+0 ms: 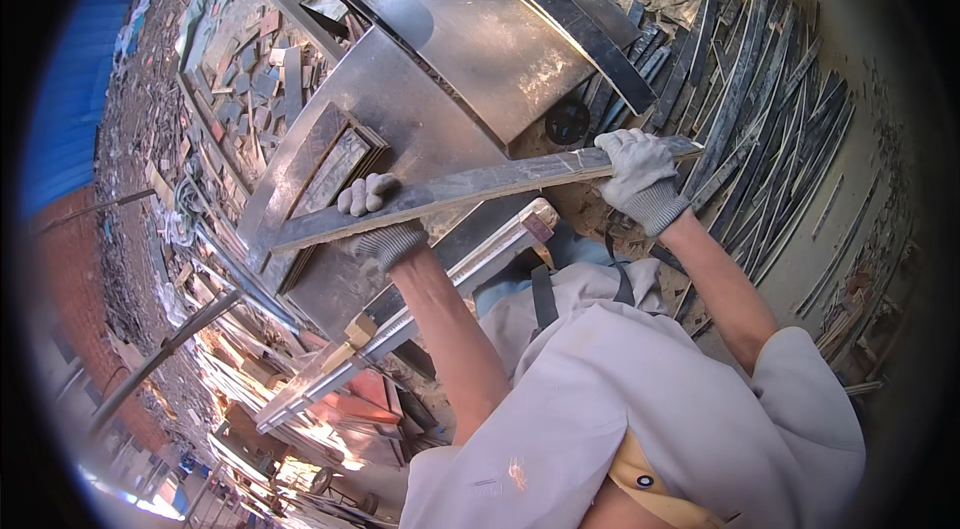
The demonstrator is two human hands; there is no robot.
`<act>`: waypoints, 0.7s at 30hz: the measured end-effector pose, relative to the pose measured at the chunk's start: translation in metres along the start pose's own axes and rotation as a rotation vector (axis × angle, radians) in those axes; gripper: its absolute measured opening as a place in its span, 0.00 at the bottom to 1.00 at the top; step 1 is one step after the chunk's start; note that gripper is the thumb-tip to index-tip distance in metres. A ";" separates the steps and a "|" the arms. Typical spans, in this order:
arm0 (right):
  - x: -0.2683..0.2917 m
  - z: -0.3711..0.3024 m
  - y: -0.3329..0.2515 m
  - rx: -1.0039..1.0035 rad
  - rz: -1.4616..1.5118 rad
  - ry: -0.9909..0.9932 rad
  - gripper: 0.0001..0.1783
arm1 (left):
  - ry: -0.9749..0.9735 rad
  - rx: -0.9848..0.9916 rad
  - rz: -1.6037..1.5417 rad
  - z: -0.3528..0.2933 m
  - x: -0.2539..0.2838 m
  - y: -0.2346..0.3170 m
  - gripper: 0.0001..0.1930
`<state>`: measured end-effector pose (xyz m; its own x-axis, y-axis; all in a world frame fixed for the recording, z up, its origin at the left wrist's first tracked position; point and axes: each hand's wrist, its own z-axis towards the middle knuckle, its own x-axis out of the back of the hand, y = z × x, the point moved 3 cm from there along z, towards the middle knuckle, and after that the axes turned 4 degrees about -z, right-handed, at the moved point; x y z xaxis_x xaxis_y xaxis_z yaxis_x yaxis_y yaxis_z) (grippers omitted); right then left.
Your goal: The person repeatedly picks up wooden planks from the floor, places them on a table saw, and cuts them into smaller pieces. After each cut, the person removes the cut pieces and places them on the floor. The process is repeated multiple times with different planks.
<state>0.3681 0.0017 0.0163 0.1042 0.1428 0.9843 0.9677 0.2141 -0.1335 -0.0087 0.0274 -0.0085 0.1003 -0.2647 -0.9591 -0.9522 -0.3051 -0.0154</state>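
Note:
A long, narrow plywood strip (490, 181) with a dark face and pale cut edge is held slantwise over the near part of a metal-topped table (400, 79). My left hand (378, 219), in a grey-white knit glove, grips it towards its left end, with fingers curled over the far edge. Near the other end my right hand (638, 174), gloved the same way, is closed around the strip. Beyond my left hand lies a small stack of short dark-faced board pieces (342, 167) on the metal top, partly covered by the strip.
Another dark strip (570, 24) lies across the table's far right. Many long offcuts (740, 109) are heaped on the ground to the right. Small scraps (255, 79) litter the left side. A metal rail with wood blocks (400, 324) runs close before my body. A black wheel (567, 121) shows beside the table.

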 end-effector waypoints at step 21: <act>-0.045 0.162 -0.012 0.531 -0.279 -0.127 0.22 | 0.102 -0.325 0.913 -0.038 0.103 0.187 0.38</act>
<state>0.3147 0.1494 -0.0452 -0.1960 0.1187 0.9734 0.7042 0.7079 0.0554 -0.1651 -0.0919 -0.0995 -0.5981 -0.5979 -0.5337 -0.5509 -0.1769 0.8156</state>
